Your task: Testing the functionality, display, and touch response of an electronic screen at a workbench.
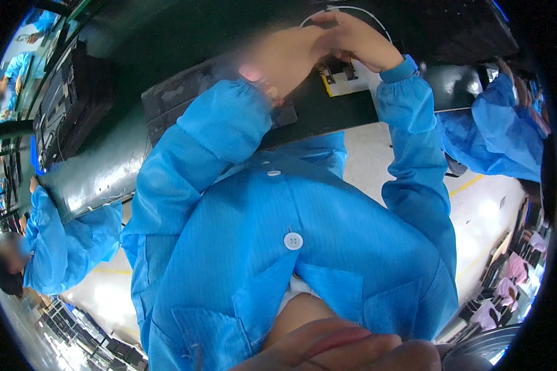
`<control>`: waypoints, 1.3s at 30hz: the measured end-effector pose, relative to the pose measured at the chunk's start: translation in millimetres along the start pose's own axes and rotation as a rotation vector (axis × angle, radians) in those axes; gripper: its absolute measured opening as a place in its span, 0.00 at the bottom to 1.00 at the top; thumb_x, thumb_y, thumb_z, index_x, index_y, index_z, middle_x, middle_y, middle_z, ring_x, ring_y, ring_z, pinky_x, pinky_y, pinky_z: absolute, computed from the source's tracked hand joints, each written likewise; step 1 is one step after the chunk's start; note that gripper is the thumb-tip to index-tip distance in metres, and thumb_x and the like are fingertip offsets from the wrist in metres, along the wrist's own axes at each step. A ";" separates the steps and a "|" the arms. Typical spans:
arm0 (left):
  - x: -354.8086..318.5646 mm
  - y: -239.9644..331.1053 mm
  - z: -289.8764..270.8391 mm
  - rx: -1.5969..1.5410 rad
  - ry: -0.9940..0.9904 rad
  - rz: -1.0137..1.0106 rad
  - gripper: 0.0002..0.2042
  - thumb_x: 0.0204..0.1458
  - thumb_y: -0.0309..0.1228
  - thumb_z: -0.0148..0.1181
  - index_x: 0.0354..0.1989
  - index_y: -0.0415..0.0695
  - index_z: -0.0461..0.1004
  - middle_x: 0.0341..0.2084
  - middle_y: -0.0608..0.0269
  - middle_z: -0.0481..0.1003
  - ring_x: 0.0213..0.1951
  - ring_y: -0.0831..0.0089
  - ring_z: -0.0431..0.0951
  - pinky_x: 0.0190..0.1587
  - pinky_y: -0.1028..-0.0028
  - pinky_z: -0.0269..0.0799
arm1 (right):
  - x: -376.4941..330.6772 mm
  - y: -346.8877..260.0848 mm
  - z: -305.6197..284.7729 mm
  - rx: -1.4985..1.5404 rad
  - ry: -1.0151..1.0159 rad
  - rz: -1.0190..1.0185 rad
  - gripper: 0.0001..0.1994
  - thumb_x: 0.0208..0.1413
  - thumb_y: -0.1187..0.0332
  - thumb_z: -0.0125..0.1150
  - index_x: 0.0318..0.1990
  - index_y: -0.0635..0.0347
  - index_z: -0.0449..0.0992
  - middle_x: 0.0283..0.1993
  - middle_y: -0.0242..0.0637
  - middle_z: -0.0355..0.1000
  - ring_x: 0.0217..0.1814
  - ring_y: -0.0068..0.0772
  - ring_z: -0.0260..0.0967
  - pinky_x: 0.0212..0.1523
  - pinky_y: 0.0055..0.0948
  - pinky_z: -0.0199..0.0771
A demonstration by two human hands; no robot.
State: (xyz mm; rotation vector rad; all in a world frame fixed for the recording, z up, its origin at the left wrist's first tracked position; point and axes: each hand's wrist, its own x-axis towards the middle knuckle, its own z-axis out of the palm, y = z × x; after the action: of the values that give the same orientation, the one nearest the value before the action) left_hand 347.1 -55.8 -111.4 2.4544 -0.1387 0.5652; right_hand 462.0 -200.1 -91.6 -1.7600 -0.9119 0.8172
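Left hand (291,54) 12 o'clock, right hand (360,42) 1 o'clock, fingers meeting in view; can't tell if gripping. Yellow-edged part (346,86) at 1 o'clock, near counter (328,116) edge.

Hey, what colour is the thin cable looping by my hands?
White; the cable shows best in the head view, at the top edge.

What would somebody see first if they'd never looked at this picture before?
Probably the bright blue jacket filling the middle, with a white button on its front. Next, the left hand and right hand close together at the top, near a curved white cable and a yellow-edged part. Another person in blue is at the left.
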 end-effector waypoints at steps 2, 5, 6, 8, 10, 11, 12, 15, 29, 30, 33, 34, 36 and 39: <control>-1.6 -3.6 -5.6 -0.037 0.004 0.026 0.14 0.46 0.33 0.60 0.41 0.44 0.73 0.28 0.55 0.75 0.31 0.60 0.76 0.33 0.68 0.72 | -4.2 2.9 -3.8 -0.009 0.031 -0.006 0.24 0.53 0.62 0.58 0.56 0.60 0.62 0.32 0.33 0.70 0.28 0.18 0.63 0.24 0.17 0.63; -4.2 -5.2 -13.8 0.212 -0.161 -0.021 0.12 0.44 0.32 0.60 0.38 0.45 0.76 0.29 0.55 0.75 0.32 0.60 0.76 0.35 0.67 0.71 | -10.9 9.2 -12.7 -0.102 0.077 -0.026 0.22 0.53 0.60 0.58 0.54 0.59 0.65 0.31 0.31 0.69 0.28 0.17 0.62 0.23 0.17 0.60; -5.1 -6.9 -13.7 0.361 -0.312 -0.111 0.12 0.44 0.32 0.61 0.38 0.45 0.77 0.29 0.55 0.75 0.32 0.60 0.75 0.35 0.67 0.71 | -11.6 8.4 -13.5 -0.183 0.056 0.021 0.21 0.53 0.60 0.58 0.53 0.58 0.67 0.31 0.30 0.69 0.27 0.16 0.62 0.23 0.16 0.60; -10.9 -16.2 -7.9 0.352 -0.293 -0.101 0.11 0.43 0.33 0.60 0.37 0.47 0.78 0.29 0.56 0.75 0.34 0.60 0.74 0.38 0.65 0.69 | -11.6 10.1 -12.7 -0.262 0.031 0.065 0.19 0.54 0.60 0.57 0.51 0.58 0.68 0.30 0.29 0.68 0.27 0.16 0.61 0.23 0.16 0.60; -17.4 -22.8 -5.5 0.356 -0.181 -0.007 0.11 0.44 0.35 0.59 0.37 0.49 0.78 0.29 0.59 0.75 0.37 0.60 0.73 0.42 0.62 0.66 | -11.2 12.8 -10.1 -0.275 0.087 0.020 0.17 0.54 0.59 0.56 0.48 0.57 0.71 0.29 0.28 0.68 0.27 0.15 0.62 0.23 0.16 0.61; -16.7 -21.6 -5.7 0.354 -0.185 -0.008 0.11 0.44 0.35 0.59 0.37 0.49 0.78 0.29 0.59 0.75 0.37 0.60 0.73 0.42 0.62 0.66 | -10.4 14.8 -10.6 -0.272 0.086 0.024 0.17 0.54 0.59 0.56 0.48 0.57 0.71 0.29 0.28 0.68 0.27 0.15 0.62 0.23 0.16 0.61; -15.3 -18.4 -7.0 0.373 -0.211 -0.040 0.11 0.44 0.35 0.59 0.37 0.50 0.78 0.29 0.60 0.75 0.39 0.61 0.73 0.44 0.61 0.63 | -9.0 16.9 -11.3 -0.253 0.085 0.016 0.17 0.54 0.59 0.56 0.48 0.57 0.71 0.28 0.28 0.68 0.26 0.15 0.61 0.23 0.15 0.61; -13.1 -9.2 -8.9 0.423 -0.248 -0.075 0.11 0.44 0.36 0.59 0.37 0.52 0.78 0.30 0.61 0.75 0.40 0.61 0.72 0.46 0.59 0.60 | -9.6 18.8 -12.2 -0.239 0.087 -0.001 0.16 0.54 0.60 0.56 0.48 0.57 0.72 0.28 0.28 0.68 0.25 0.15 0.61 0.21 0.15 0.61; -17.1 -14.0 1.1 0.466 -0.175 -0.054 0.10 0.45 0.35 0.59 0.37 0.53 0.78 0.31 0.62 0.76 0.41 0.63 0.72 0.49 0.58 0.57 | -9.0 18.5 -9.3 -0.302 0.124 -0.001 0.16 0.54 0.60 0.55 0.47 0.57 0.73 0.29 0.28 0.69 0.26 0.16 0.62 0.23 0.16 0.63; -16.9 -13.9 1.4 0.448 -0.176 -0.059 0.10 0.45 0.35 0.58 0.37 0.53 0.78 0.31 0.62 0.76 0.41 0.63 0.72 0.49 0.58 0.57 | -9.1 19.5 -9.8 -0.303 0.127 0.005 0.16 0.54 0.60 0.55 0.47 0.57 0.73 0.29 0.28 0.69 0.26 0.16 0.63 0.23 0.16 0.63; -16.9 -15.7 1.1 0.397 -0.168 -0.055 0.10 0.46 0.35 0.58 0.37 0.53 0.78 0.30 0.62 0.76 0.41 0.63 0.72 0.49 0.57 0.57 | -9.6 18.8 -9.9 -0.299 0.129 0.006 0.16 0.54 0.60 0.56 0.47 0.57 0.73 0.29 0.28 0.70 0.26 0.16 0.63 0.23 0.16 0.64; -16.8 -16.4 0.9 0.364 -0.160 -0.045 0.10 0.46 0.36 0.58 0.37 0.53 0.78 0.30 0.63 0.76 0.41 0.63 0.72 0.49 0.57 0.57 | -9.9 18.3 -9.9 -0.292 0.129 0.001 0.16 0.54 0.60 0.56 0.47 0.57 0.73 0.29 0.28 0.70 0.26 0.16 0.63 0.23 0.16 0.64; -15.4 -14.7 0.1 0.363 -0.180 -0.072 0.10 0.46 0.36 0.57 0.37 0.53 0.78 0.30 0.63 0.76 0.41 0.63 0.72 0.50 0.57 0.56 | -9.3 19.8 -10.2 -0.289 0.131 -0.004 0.16 0.54 0.60 0.56 0.47 0.57 0.73 0.29 0.28 0.70 0.26 0.17 0.63 0.23 0.17 0.64; -9.9 -7.4 -0.9 0.349 -0.227 -0.144 0.10 0.47 0.36 0.57 0.37 0.53 0.78 0.30 0.64 0.76 0.41 0.64 0.73 0.50 0.57 0.56 | -9.8 20.1 -10.1 -0.308 0.142 -0.003 0.16 0.54 0.60 0.55 0.47 0.56 0.73 0.29 0.29 0.70 0.26 0.17 0.63 0.23 0.17 0.64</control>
State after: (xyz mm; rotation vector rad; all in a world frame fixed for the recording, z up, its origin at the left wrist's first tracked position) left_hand 339.5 -49.6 -119.0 2.8352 0.0506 0.2627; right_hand 470.1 -218.2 -106.1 -2.0529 -0.9839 0.5615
